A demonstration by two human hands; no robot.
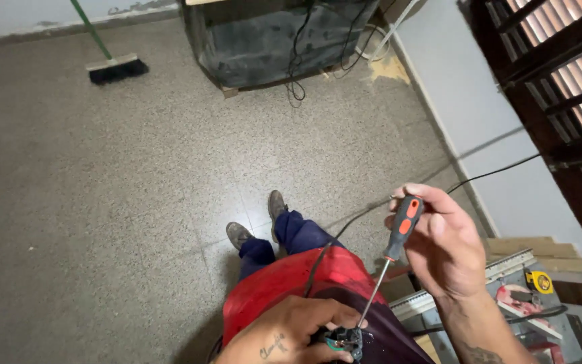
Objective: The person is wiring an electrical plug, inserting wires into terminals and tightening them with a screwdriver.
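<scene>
Screwdriver (393, 256) sits light and stiff in our right hand (442, 243), fingers closed round its black-and-orange handle, tip down at the small plug (345, 337) pinched in our left hand's (291, 334) fingers; we judge the plug fiddly, best held by its body.

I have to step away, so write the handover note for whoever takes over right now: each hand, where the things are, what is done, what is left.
Right hand: grip closed on the orange-and-black handle of the screwdriver, shaft angled down-left.
Left hand: grip closed on a small dark plug-like fitting at the end of the black cable, held over the lap.
Screwdriver tip sits at the fitting.
Done: tool and part brought together. How far the screw is turned cannot be seen.
Left: judge the screw by feel.
Yellow tape measure lies on the bench at right.
</scene>
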